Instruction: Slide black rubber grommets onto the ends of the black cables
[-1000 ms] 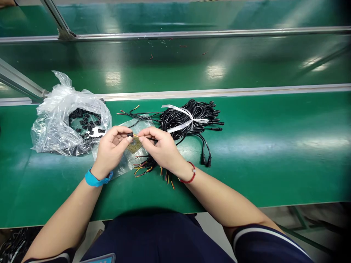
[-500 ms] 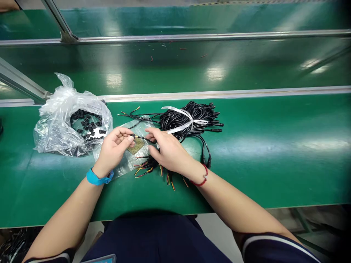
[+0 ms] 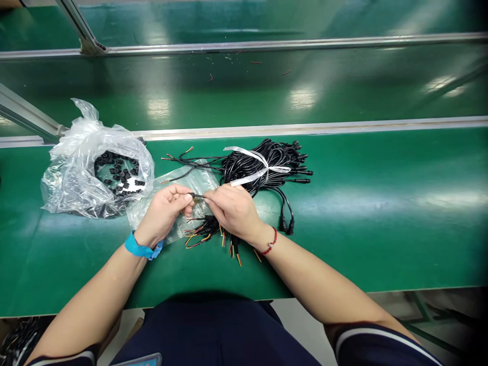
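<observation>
Between my two hands runs the end of a black cable [image 3: 199, 196]. My left hand [image 3: 170, 206] pinches a small black part [image 3: 191, 195] at the cable's tip; its details are hidden by the fingers. Just to the right, my right hand [image 3: 233, 207] is closed on the cable, thumb against fingers. Behind that hand lies a bundle of black cables [image 3: 247, 165] tied with a white strip [image 3: 263, 168]. Stripped ends with red, yellow and black wires [image 3: 198, 236] fan out below my right hand. A flat clear plastic bag [image 3: 143, 209] lies under my left hand.
At left stands an open clear plastic bag [image 3: 68, 178] holding several small black parts [image 3: 122, 175]. A metal rail [image 3: 343, 125] edges the green bench [image 3: 381, 229] at the back. Wire scraps [image 3: 256, 62] lie on the surface beyond it.
My right hand has gone from loosely open fingers to a grip on the cable close to its tip. My left hand has shifted slightly right, bringing both hands closer together.
</observation>
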A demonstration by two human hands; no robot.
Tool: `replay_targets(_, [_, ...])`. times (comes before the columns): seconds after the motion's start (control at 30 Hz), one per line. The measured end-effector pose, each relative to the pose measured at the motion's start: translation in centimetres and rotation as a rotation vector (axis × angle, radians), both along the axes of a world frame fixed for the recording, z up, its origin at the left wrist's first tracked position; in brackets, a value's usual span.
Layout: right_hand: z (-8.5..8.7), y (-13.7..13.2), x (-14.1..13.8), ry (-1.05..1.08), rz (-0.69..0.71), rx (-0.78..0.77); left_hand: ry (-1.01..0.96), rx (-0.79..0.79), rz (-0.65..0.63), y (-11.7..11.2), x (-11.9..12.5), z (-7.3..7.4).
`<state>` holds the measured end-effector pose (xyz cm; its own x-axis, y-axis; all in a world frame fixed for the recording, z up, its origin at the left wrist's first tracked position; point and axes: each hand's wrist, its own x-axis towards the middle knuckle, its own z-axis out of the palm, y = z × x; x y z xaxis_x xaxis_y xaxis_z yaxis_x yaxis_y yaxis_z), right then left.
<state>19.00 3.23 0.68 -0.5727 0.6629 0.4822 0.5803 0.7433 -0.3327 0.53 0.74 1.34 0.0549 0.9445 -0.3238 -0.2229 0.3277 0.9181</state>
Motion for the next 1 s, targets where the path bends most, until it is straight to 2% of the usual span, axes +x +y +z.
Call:
replay_targets(0.1, [0.3, 0.1, 0.1, 0.088, 0.031, -0.094, 0.009, 0.033, -0.018, 0.0, -0.1, -0.4])
replay_targets(0.27, [0.8, 0.2, 0.2, 0.212, 0.071, -0.282, 0.141, 0.267, -0.066, -0.1, -0.6, -0.6])
replay_targets(0.4, [0.9, 0.1, 0.2, 0.203, 0.082, -0.307, 0.347, 0.52, -0.13, -0.2, -0.9, -0.2])
replay_targets(0.5, [0.9, 0.0, 0.2, 0.236, 0.084, -0.338, 0.479, 0.616, -0.157, -0.2, -1.2, 0.0])
replay_targets(0.57, [1.0, 0.0, 0.2, 0.27, 0.08, -0.353, 0.512, 0.6, -0.156, -0.3, -1.2, 0.0])
replay_targets(0.63, [1.0, 0.0, 0.1, 0.278, 0.07, -0.346, 0.47, 0.512, -0.141, -0.3, -1.1, 0.0])
replay_targets(0.77, [0.7, -0.1, 0.0, 0.238, 0.075, -0.266, 0.244, 0.251, -0.131, -0.3, -0.6, 0.0])
replay_targets(0.83, [0.5, -0.1, 0.1, 0.236, 0.091, -0.24, 0.164, 0.172, -0.135, -0.3, -0.4, 0.0])
replay_targets(1.0, [0.5, 0.0, 0.3, 0.233, 0.112, -0.258, 0.148, 0.168, -0.115, -0.2, 0.0, 0.4])
